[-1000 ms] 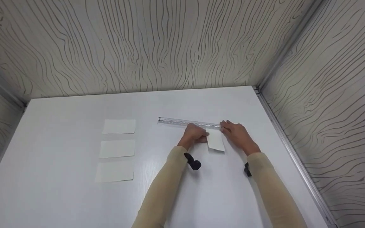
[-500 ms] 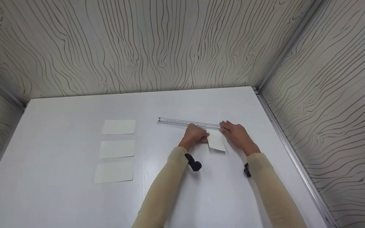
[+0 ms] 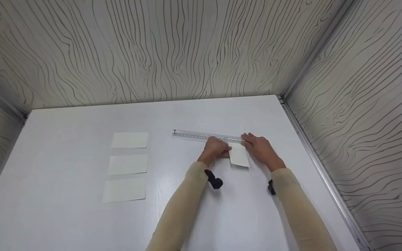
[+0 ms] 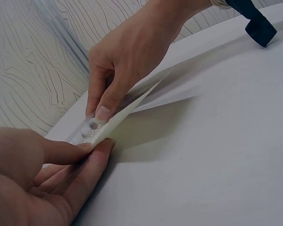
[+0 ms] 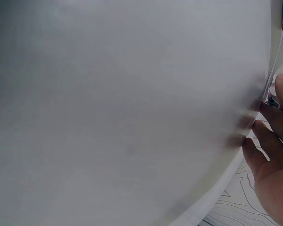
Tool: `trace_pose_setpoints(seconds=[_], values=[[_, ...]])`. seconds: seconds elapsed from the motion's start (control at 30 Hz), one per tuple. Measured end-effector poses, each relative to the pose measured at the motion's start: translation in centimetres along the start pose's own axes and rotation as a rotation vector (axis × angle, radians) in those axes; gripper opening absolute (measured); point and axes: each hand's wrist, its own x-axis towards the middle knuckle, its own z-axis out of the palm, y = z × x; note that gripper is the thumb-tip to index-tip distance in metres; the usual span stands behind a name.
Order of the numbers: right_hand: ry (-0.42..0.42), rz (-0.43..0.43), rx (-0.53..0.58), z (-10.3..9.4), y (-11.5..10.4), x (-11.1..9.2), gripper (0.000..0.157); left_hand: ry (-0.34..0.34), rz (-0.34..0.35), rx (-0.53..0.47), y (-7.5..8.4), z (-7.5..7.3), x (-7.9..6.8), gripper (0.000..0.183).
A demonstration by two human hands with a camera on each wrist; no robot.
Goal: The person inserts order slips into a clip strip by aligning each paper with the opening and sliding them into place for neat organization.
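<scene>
A clear plastic ruler [image 3: 191,134] lies slantwise on the white table. Just in front of it, a small sheet of white paper [image 3: 239,155] runs up to its edge. My left hand [image 3: 215,147] pinches the paper's left side, thumb above and fingers beneath, close against the ruler. In the left wrist view the paper [image 4: 127,113] tilts up off the table, casting a shadow under it. My right hand [image 3: 261,150] holds the ruler's right end, its thumb on top and its fingertips along the far edge. The left hand covers part of the ruler.
Three white paper pieces, top [image 3: 129,140], middle [image 3: 128,164] and bottom [image 3: 124,189], lie in a column to the left on the table [image 3: 65,157]. A wood-grain patterned wall [image 3: 152,52] rises behind, another [image 3: 372,104] at the right. A black wrist strap [image 3: 215,181] sticks out at the left cuff.
The paper's near edge has flattened slightly, with less of a fold showing beneath it. Both hands and the ruler hold nearly the same places; the head view has shifted a little.
</scene>
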Motion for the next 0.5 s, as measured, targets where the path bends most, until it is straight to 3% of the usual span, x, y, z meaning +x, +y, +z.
trace_pose_setpoints(seconds=[0.1,0.33,0.5], values=[[0.003,-0.003,0.002,-0.06,0.03,-0.02,0.052,-0.013,-0.008,-0.02,0.07,-0.08,-0.08,0.008],[-0.012,-0.003,0.025,-0.07,0.05,-0.13,0.053,0.009,-0.021,0.084,0.33,-0.13,-0.12,0.025],[-0.005,-0.002,0.014,-0.11,-0.04,-0.14,0.052,0.018,-0.024,0.085,0.43,-0.02,-0.15,0.028]])
